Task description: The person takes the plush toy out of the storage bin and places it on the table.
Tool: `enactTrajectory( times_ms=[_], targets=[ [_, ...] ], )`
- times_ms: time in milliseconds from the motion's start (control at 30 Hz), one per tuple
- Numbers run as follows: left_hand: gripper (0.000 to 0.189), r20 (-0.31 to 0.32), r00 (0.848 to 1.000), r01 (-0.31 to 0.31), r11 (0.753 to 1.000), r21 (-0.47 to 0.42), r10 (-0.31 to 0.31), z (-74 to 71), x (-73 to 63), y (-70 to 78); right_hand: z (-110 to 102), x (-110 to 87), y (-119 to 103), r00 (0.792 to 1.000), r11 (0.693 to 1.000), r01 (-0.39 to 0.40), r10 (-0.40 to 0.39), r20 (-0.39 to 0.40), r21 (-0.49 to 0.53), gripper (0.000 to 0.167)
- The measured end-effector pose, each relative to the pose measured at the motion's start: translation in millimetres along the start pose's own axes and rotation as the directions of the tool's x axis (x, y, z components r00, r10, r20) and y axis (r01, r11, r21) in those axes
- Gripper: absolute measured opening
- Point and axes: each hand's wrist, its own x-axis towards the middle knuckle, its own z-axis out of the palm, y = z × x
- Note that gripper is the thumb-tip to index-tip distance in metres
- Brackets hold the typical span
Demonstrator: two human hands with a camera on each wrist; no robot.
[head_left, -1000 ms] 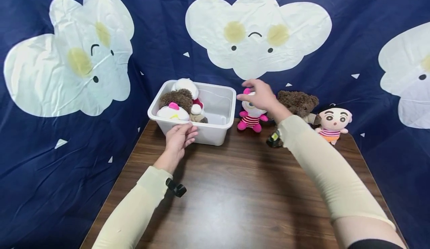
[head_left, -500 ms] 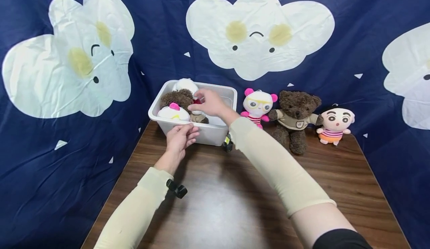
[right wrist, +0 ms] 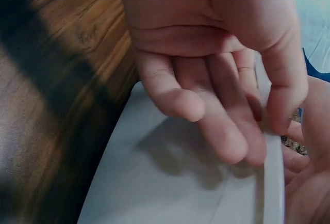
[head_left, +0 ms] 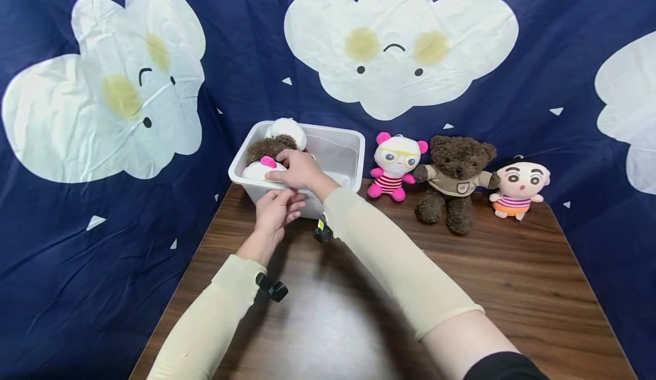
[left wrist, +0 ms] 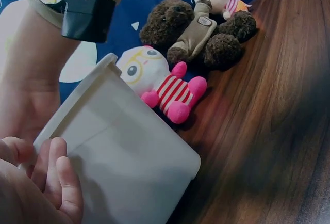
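At far left, a dark blue backdrop [head_left: 61, 243] carries printed white clouds with faces set upside down. A pale left sleeve [head_left: 205, 323] runs up to a black wrist camera [head_left: 271, 286]. Beyond it the left hand [head_left: 274, 212] grips the near rim of a light grey bin [head_left: 335, 146]: thumb at the rim, fingers curved against the outer front wall.

The bin stands on a brown wood-grain table [head_left: 502, 277], and its plush contents occupy the left part. In the near left corner sits a white plush with a pink ear [head_left: 254, 172]; just behind it shows a brown plush [head_left: 263, 149], with a round white plush [head_left: 288, 129] at the back wall.

The right hand [head_left: 302, 170] reaches over the near rim, touching the white plush with a pink ear. Its thumb and index finger stand apart; whether they clamp the toy cannot be told.

Right of the bin, three toys sit upright in a row: a pink-and-white panda [head_left: 392, 166] with yellow glasses and red-striped body, a brown bear [head_left: 456, 183] in a beige top, and a doll [head_left: 519, 192] with a striped shirt and orange shorts.
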Motion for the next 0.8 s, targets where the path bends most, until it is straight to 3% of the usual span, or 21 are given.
enactTrajectory(
  times_ms=[333,800],
  targets=[
    [0.006,-0.016,1.000,-0.008,1.000,0.013,0.008,1.9,1.8,-0.5,-0.9,-1.5,0.9,0.997,0.998,0.064,-0.063,0.055,-0.029,0.045],
    [0.008,-0.040,0.999,-0.012,0.999,0.037,0.014,1.3,2.5,-1.5,-0.7,-3.0,-4.0,0.995,0.991,0.099,-0.098,0.013,-0.091,0.030]
  ],
)
